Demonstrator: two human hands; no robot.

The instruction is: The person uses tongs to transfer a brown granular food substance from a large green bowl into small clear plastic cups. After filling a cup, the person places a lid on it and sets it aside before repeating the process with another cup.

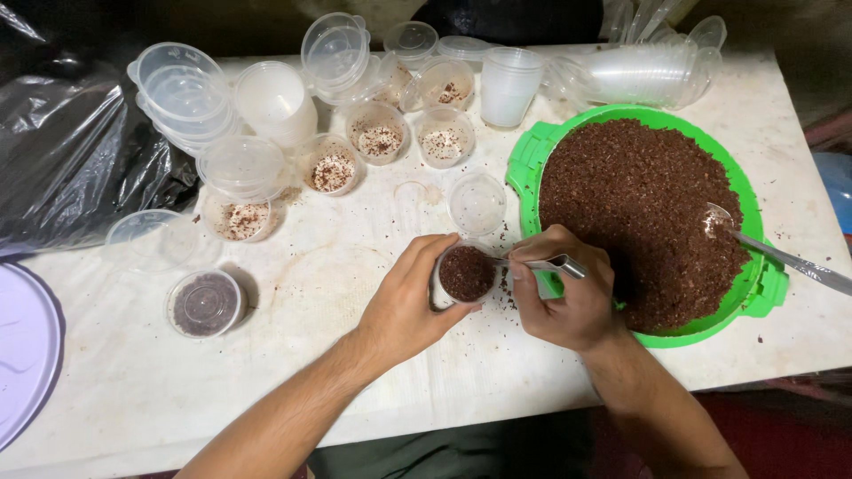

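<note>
A small clear plastic cup [466, 275], round and filled to the brim with dark brown crumbly material, sits near the middle of the white table [355, 372]. At its 3 o'clock, touching distance away, stands a big round green tub [754, 293] heaped with the same brown crumbs; a second metal spoon [772, 253] lies in it at the tub's 3 o'clock edge. At 12 o'clock from the cup an empty clear cup [477, 204] stands apart. Further up, at 11 o'clock, a cluster of open cups with a brown-and-white layer in the bottom [380, 133] crowds the table's far edge, flanked by stacks of clear round lids [182, 93] and a tall stack of empty cups [508, 84]. At 9 o'clock a lidded cup of dark filling [205, 304] stands alone. Black plastic sheeting [71, 151] hangs over the table's left edge, and a pale lilac round lid [22, 346] pokes in at 8 o'clock.

The near half of the table, from 5 to 8 o'clock of the cup, is bare and stained, with open room up to the front edge.

The left hand [404, 306] curls its fingers narrowly around the cup's left side, holding it. The right hand [568, 293] has its fingers closed on a metal spoon handle [555, 263], the spoon pointing at the cup's rim.
</note>
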